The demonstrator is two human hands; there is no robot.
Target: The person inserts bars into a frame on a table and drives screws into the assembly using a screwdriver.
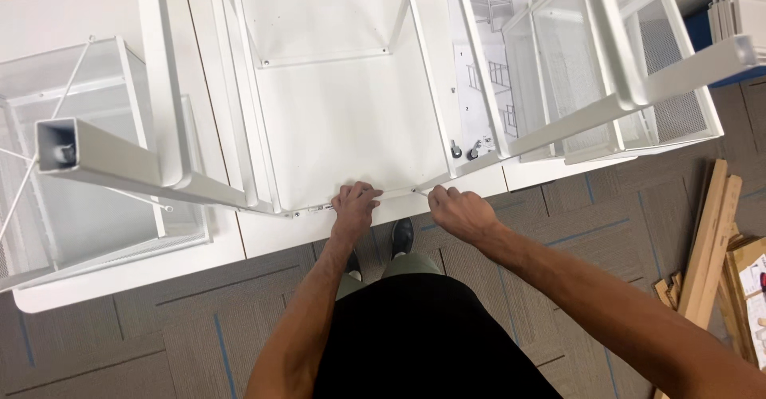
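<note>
We see both hands at the near edge of an upturned white metal frame [343,120] lying on a white table [199,259]. The left hand [353,206] has its fingers curled together and pinched on a thin metal cross rod [319,207] that runs along the frame's near edge; a small fitting on the rod shows just left of the fingertips. The right hand [459,211] sits just right of the left, knuckles up, fingers folded shut on the same edge near a small screw point; what exactly they clamp we cannot tell. Square white legs [120,167] rise toward the camera to the left and right of the hands. Beyond the right fingers, two small castor wheels [464,151] rest by an instruction sheet [479,88]. White mesh baskets [606,88] stand further right and further left. Wooden slats [710,239] lie on the carpet well right of the right hand.
</note>
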